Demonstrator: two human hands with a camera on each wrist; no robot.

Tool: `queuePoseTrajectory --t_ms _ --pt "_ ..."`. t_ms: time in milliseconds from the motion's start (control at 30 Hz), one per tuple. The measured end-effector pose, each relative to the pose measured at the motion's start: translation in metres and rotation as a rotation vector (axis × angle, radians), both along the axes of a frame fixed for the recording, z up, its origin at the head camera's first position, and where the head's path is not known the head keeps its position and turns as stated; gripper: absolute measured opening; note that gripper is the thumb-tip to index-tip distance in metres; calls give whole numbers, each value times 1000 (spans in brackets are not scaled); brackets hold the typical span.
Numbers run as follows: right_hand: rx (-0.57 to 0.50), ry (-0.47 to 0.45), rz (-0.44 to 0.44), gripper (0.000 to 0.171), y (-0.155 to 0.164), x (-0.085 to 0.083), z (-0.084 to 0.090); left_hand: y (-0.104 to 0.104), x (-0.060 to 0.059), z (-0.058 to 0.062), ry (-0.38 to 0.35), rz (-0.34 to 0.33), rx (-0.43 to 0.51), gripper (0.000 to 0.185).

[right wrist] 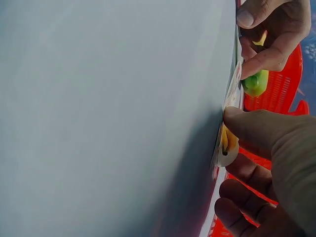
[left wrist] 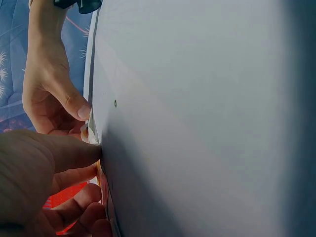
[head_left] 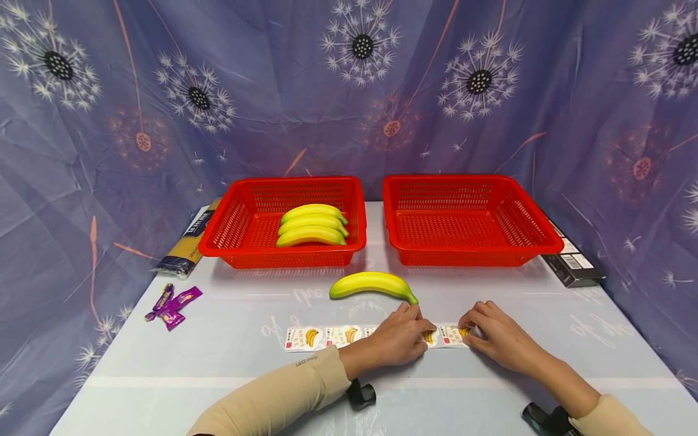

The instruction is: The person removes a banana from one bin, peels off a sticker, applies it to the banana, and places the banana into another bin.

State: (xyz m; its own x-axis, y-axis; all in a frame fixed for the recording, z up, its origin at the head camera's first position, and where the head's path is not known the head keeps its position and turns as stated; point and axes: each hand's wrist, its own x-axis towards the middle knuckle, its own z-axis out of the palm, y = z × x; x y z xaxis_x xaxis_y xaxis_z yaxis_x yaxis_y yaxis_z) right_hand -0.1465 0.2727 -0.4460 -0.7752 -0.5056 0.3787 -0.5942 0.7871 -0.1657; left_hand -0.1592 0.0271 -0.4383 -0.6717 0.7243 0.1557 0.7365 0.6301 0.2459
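A strip of banana stickers (head_left: pixel 296 339) lies across the table, its middle covered by my left hand (head_left: pixel 397 336). The left thumb and index finger hold the strip near its right part, with the other fingers bent beside them. At the strip's right end, my right hand (head_left: pixel 504 342) pinches a round banana sticker (right wrist: pixel 228 143) between thumb and finger; the sticker's edge stands up a little in the right wrist view. Just behind the left hand lies a single yellow banana (head_left: pixel 371 283) with greenish ends. How far the sticker is off its backing I cannot tell.
Two red baskets stand at the back: the left basket (head_left: pixel 294 259) holds several bananas (head_left: pixel 312 224), the right basket (head_left: pixel 474 248) shows a bare floor. Purple wrapped candies (head_left: pixel 173 304) and a yellow-and-dark packet (head_left: pixel 188 245) lie left. A black box (head_left: pixel 572 266) sits right.
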Motion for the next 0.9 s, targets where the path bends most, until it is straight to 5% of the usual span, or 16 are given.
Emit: queuePoseTrajectory --t_ms 467,900 --pt "-61 -197 -89 29 -3 4 1 0 0 1 -16 3 -11 33" --pt "-112 -148 -48 25 0 5 -1 0 -3 1 -39 -4 -13 34"
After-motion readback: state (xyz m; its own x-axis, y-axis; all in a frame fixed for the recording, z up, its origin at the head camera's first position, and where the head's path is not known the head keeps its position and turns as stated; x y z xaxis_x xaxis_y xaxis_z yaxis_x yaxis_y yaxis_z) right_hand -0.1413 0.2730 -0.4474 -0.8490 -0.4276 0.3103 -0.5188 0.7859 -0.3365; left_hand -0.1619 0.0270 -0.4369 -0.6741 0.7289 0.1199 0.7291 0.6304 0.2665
